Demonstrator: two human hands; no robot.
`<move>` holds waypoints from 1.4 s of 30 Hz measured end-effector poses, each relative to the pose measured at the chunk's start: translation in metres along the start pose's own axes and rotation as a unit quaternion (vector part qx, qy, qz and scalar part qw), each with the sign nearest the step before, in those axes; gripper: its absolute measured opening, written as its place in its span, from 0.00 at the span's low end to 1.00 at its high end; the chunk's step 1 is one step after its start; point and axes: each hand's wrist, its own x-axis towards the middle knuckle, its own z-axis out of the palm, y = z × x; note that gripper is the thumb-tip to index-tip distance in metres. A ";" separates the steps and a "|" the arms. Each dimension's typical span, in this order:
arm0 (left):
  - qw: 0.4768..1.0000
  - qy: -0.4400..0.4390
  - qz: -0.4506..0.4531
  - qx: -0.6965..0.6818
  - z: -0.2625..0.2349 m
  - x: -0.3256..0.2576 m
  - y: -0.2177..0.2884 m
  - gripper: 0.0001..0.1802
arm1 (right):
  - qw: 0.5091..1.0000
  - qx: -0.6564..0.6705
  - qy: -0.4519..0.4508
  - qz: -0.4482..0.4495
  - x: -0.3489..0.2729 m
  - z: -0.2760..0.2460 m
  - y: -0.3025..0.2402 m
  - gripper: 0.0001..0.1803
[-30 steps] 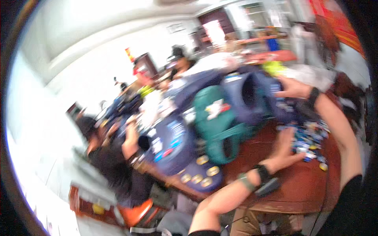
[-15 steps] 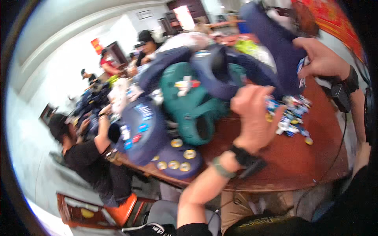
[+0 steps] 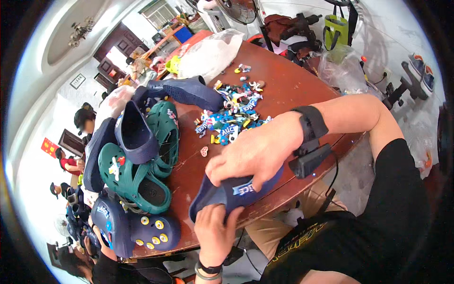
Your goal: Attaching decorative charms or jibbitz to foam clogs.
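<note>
A dark blue foam clog (image 3: pixel 236 193) lies at the near edge of the brown table (image 3: pixel 288 80). My right hand (image 3: pixel 257 151) presses down on its top, fingers curled over it. My left hand (image 3: pixel 215 232) grips the clog's lower end from below the table edge. A pile of small colourful shoe charms (image 3: pixel 234 118) is spread just beyond my right hand. A single pink charm (image 3: pixel 204 151) lies apart, close to my right fingers.
Green clogs (image 3: pixel 142 175) and more dark blue clogs (image 3: pixel 182 92) are heaped at the left of the table. A blue clog with yellow charms (image 3: pixel 142 229) sits at the near left. A clear plastic bag (image 3: pixel 210 52) lies at the far side. Other people sit far left.
The view has swung down toward the table. My right hand came back from the far clogs and now rests on a blue clog; my left hand dropped from mid-air to grip its end.
</note>
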 end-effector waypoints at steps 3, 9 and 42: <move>0.998 -0.011 -0.065 -0.024 0.000 0.000 -0.005 0.12 | 0.993 -0.057 0.086 0.060 -0.021 0.008 0.005 0.49; 0.985 0.067 -0.084 -0.135 0.038 0.016 0.012 0.10 | 0.971 -0.039 0.151 0.180 -0.042 0.035 0.011 0.46; 0.948 0.305 -0.075 -0.056 0.075 0.024 0.027 0.13 | 0.930 0.028 0.220 0.293 -0.020 0.030 0.020 0.05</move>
